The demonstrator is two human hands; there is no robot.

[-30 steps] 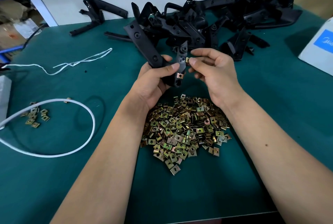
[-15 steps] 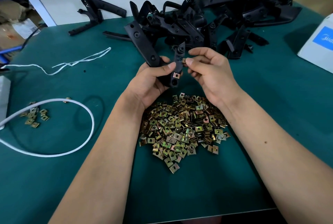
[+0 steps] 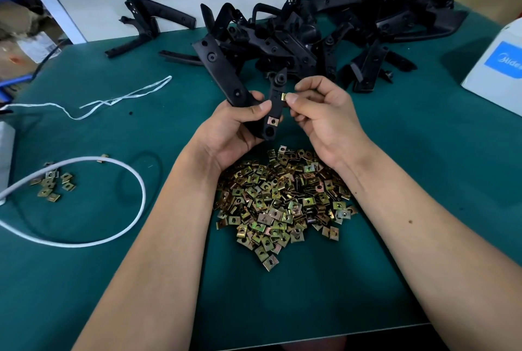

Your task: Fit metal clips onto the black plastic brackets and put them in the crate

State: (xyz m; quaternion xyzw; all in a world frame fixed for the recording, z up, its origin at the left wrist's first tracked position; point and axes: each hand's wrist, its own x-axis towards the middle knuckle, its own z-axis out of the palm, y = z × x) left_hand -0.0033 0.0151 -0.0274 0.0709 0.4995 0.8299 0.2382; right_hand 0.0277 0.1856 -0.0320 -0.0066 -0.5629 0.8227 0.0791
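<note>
The left hand (image 3: 240, 127) grips a black plastic bracket (image 3: 272, 107) above the table, its thumb pressed on the face, probably to steady the short arm so its edge faces the other hand; one metal clip (image 3: 273, 121) already sits on that arm near its lower end. Just right of it, the right hand (image 3: 322, 113) pinches a second clip (image 3: 284, 96) between thumb and forefinger, touching the bracket's edge, seemingly about to slide it on. Far left of the hands lie a white cord (image 3: 113, 169), a white string (image 3: 124, 97) and a few stray clips (image 3: 52, 182); below the wrists spreads the heap of loose clips (image 3: 282, 203); beyond the hands, the pile of unfitted brackets (image 3: 310, 36); far right, a white box (image 3: 497, 68). Nothing blocks the fitting; no crate is in view.
</note>
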